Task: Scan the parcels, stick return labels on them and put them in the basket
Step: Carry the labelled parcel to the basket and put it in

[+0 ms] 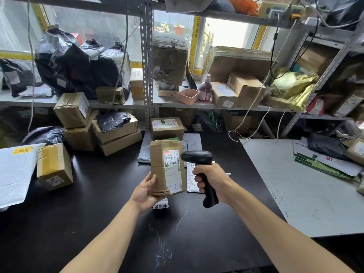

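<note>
A pink tray (188,96) sits on the metal shelf (126,103), with a pinkish spray bottle (204,88) just beside it on the right. White cables (254,107) hang down to the grey tabletop (307,203). Higher up (on the top shelf) lies something orange (243,4), near a yellowish power strip (279,9).

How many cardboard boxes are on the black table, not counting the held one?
6. One tilted at far left. Four in the back-left stack: top, under it, two flat ones. One behind the held parcel. Others may hide behind the stack.
</note>
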Motion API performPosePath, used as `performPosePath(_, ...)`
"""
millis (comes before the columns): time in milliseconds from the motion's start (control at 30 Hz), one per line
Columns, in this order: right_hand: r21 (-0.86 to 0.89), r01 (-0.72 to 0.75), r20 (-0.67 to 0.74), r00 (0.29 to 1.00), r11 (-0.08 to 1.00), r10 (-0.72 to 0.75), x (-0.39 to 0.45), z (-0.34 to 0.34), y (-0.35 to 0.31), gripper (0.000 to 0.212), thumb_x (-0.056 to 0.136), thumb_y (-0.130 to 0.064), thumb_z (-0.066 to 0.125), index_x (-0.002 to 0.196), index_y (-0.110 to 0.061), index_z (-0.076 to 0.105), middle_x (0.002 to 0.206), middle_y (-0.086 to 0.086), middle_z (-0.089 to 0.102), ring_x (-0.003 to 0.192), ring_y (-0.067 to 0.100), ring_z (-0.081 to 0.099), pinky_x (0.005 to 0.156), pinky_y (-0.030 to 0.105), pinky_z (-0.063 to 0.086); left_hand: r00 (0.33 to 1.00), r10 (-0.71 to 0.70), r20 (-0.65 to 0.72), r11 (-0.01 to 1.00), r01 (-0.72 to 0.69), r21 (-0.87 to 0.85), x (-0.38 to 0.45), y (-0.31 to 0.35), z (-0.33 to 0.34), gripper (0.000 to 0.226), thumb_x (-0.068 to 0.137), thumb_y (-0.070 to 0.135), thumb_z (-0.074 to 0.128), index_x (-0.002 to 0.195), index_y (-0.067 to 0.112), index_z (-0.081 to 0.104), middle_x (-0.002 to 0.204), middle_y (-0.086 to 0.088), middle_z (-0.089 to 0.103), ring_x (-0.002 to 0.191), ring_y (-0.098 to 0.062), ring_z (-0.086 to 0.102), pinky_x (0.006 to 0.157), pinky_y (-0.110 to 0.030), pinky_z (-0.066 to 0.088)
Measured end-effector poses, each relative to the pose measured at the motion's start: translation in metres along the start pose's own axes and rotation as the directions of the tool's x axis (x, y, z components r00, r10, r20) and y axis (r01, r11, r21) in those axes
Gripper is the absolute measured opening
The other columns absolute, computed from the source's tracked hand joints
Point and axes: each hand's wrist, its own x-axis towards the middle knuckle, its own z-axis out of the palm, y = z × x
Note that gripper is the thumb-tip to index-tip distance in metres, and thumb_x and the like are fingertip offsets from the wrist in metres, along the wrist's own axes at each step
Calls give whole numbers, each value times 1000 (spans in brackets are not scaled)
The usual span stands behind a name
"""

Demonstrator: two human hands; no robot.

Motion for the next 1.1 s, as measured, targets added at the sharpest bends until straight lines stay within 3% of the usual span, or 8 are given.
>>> performPosePath(233,-29,-9,37,999,1000,10,-3,5,4,22,86,-4,58,70,-13,46,58,5,45,46,17,37,46,25,32,999,-1,-36,1000,0,-16,-1,4,-10,38,87,21,57,124,25,62,131,-15,65,123,-44,56,104,-72,36)
performPosePath(433,-46,49,14,999,998,-48,3,28,12,14,87,-3,62,77,-8,54,64,7,49,48,18,43,46,25,37,999,-52,-6,999,52,-8,-9,3,-21,47,92,29,52,138,26,53,139,-12,60,123,-46,57,97,-73,42)
performPosePath(567,-25,107,-87,990,994,-109,11,46,19,8,87,-9,70,92,-12,66,81,4,65,73,21,61,55,27,45,994,-95,57,995,94,12,-20,6,-27,50,96,32,48,146,28,46,143,-13,57,126,-48,55,100,-75,38)
performPosePath(800,-59,90,-116,989,994,-96,13,69,25,16,87,-12,72,102,-14,68,98,7,76,92,24,74,62,32,50,979,-142,143,968,107,229,-24,21,-27,42,102,33,40,142,42,46,144,-9,56,129,-49,51,104,-78,28)
performPosePath(900,-72,93,-142,984,993,-103,12,68,25,15,87,-10,71,101,-12,69,98,9,76,89,23,74,61,32,49,950,-276,145,870,182,458,-23,30,-20,54,94,61,40,142,35,48,141,-10,58,129,-42,54,105,-63,42)
performPosePath(933,-84,94,-139,985,992,-105,12,68,24,15,87,-10,71,102,-11,69,99,10,76,88,22,74,60,33,50,960,-265,95,825,174,538,-21,30,-17,62,87,64,53,139,32,49,138,-9,61,125,-38,58,100,-59,49)
performPosePath(1000,-104,97,-118,987,990,-109,13,69,24,19,86,-10,72,104,-9,70,97,9,76,86,20,74,62,33,52,995,-100,-1,763,77,641,-15,30,-10,79,68,42,84,134,20,49,131,-12,66,112,-32,68,88,-54,57)
performPosePath(1100,-144,106,-114,986,984,-123,8,68,22,14,85,-8,72,98,-9,69,82,6,71,67,15,68,55,26,49,985,120,-125,782,-16,623,-8,30,-1,85,54,15,92,127,6,48,121,-17,70,98,-30,73,70,-42,61)
